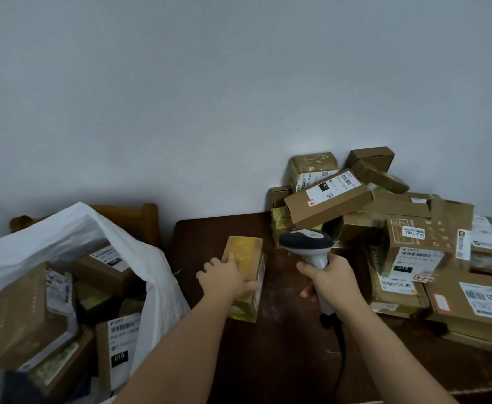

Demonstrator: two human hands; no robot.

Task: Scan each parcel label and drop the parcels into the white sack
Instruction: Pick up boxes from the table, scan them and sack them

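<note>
A small taped cardboard parcel (pixel 246 252) lies on the dark wooden table (pixel 282 360) in the middle of the view. My left hand (pixel 226 277) grips its near end from above. A white label shows on the parcel's right side. My right hand (pixel 330 279) holds a grey and white barcode scanner (pixel 307 242) by the handle, just right of the parcel, its head pointing forward. The white sack (pixel 78 225) stands open at the left, with several labelled parcels (pixel 29 313) inside.
A heap of several cardboard parcels (pixel 396 228) fills the table's right side against the pale wall. The scanner's black cable (pixel 339 354) trails toward the table's front edge. A wooden chair back (pixel 134 217) rises behind the sack.
</note>
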